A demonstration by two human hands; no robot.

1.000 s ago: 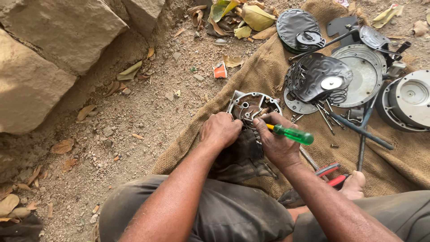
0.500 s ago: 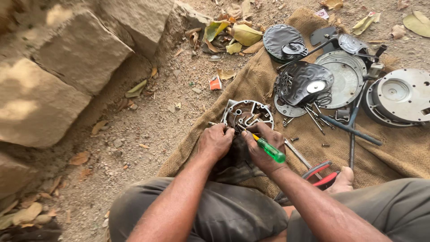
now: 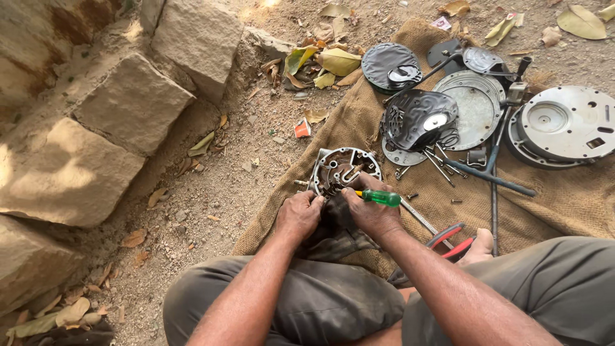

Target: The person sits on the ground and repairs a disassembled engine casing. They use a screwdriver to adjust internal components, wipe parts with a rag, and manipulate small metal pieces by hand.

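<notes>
Resting on coarse burlap sacking (image 3: 410,211), a round, ribbed metal housing (image 3: 346,168) is steadied at its near edge by the left hand (image 3: 298,214), fingers curled closed. A green-handled screwdriver (image 3: 379,197) is gripped by the right hand (image 3: 370,214); its tip is hidden. Beyond, grey discs (image 3: 567,122) are spread out. Red-handled pliers (image 3: 451,238) are partly covered.

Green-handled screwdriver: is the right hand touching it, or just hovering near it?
Touching. The head view shows the right hand wrapped round the green-handled screwdriver, its handle sticking out past the fingers, over the round metal housing.
</notes>
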